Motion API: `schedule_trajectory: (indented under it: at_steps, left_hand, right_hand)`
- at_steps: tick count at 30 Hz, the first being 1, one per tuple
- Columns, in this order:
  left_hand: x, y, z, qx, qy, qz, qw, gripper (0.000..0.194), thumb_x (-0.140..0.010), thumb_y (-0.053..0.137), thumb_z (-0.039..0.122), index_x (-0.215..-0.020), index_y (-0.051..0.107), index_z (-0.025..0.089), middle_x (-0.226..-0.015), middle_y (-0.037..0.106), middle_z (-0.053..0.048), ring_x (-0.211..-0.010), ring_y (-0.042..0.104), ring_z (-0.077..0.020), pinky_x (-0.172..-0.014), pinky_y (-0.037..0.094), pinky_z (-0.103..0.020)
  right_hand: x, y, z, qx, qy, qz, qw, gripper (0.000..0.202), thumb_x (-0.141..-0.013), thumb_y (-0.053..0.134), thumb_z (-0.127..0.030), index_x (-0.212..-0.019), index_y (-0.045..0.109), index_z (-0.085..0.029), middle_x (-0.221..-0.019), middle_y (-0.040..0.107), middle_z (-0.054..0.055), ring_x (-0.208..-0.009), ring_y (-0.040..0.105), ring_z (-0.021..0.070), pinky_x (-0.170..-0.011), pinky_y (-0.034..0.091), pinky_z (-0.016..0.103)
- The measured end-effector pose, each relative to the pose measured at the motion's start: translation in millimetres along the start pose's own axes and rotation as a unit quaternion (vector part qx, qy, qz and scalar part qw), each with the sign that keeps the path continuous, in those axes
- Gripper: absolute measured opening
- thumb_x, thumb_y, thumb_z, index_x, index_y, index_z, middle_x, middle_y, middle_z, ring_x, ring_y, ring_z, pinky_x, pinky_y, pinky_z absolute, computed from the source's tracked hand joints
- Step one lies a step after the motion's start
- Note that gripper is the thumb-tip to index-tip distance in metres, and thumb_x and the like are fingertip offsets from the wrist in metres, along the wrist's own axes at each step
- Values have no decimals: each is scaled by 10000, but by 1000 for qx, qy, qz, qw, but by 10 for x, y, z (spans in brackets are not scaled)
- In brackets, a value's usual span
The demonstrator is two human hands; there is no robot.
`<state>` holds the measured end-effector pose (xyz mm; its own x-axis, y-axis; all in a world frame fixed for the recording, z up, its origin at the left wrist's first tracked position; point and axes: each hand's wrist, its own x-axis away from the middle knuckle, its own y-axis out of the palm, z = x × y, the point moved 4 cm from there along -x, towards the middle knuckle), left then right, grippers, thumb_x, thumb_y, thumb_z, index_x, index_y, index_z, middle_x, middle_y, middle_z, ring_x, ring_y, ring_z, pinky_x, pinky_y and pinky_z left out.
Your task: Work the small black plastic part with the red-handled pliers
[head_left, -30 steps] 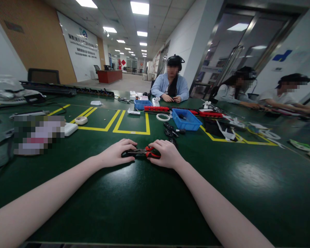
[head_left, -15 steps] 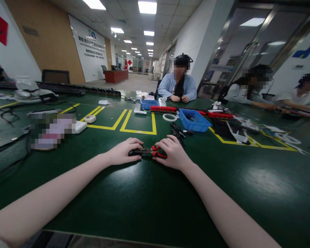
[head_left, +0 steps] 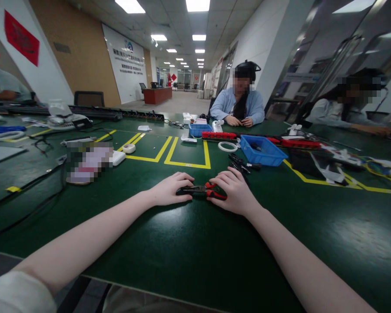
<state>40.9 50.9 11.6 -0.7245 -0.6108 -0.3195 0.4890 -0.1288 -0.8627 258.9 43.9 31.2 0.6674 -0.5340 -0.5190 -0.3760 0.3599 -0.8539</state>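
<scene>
Needle-nose pliers (head_left: 216, 196) with red and black handles lie level just above the green table (head_left: 189, 252). My right hand (head_left: 236, 191) is closed around their handles, which are spread a little. The metal jaws point left and reach a small dark object (head_left: 183, 191). Thumb and fingers of my left hand (head_left: 169, 189) pinch that dark object; its kind is unclear, and the fingers partly cover it. Whether the jaws grip it or only touch it, I cannot tell.
Black cables or connectors (head_left: 239, 164) lie beyond my right hand, beside a blue bin (head_left: 263, 151). A white ring (head_left: 227, 147) and red power strip (head_left: 219, 135) are farther back. Yellow tape (head_left: 187, 165) marks the table. A co-worker (head_left: 237, 104) sits opposite.
The camera view has swung left, so the whole scene appears farther right. Both hands keep their hold on the pliers and the dark object.
</scene>
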Motion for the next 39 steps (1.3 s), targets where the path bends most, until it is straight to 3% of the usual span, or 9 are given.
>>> schedule_trajectory:
  at_steps: [24,34,39]
  left_hand:
    - [-4,-36,-21,-44,5,4,999,323,-885,643,398,-1126,648,183,-1291,545,-112,-1195,504,-269,-1042,429,-431]
    - [-2,-48,-43,-116,-58,8,992,429,-890,600,450,-1235,583,195,-1204,603,-87,-1047,545,-258,-920,459,-410]
    - [6,-57,-23,-148,-83,12,986,404,-898,578,472,-1199,603,204,-1143,630,-74,-1046,528,-267,-901,422,-414]
  right_hand:
    - [-43,-4,6,57,-55,25,997,318,-815,660,-425,-1001,673,-168,-913,706,90,-934,637,274,-1063,356,518]
    - [-4,-60,102,65,-36,31,997,334,-807,664,-430,-997,675,-156,-916,703,108,-943,636,287,-1045,378,526]
    - [-1,-67,98,53,-19,26,998,336,-801,673,-439,-998,672,-168,-916,699,104,-945,628,283,-1048,381,520]
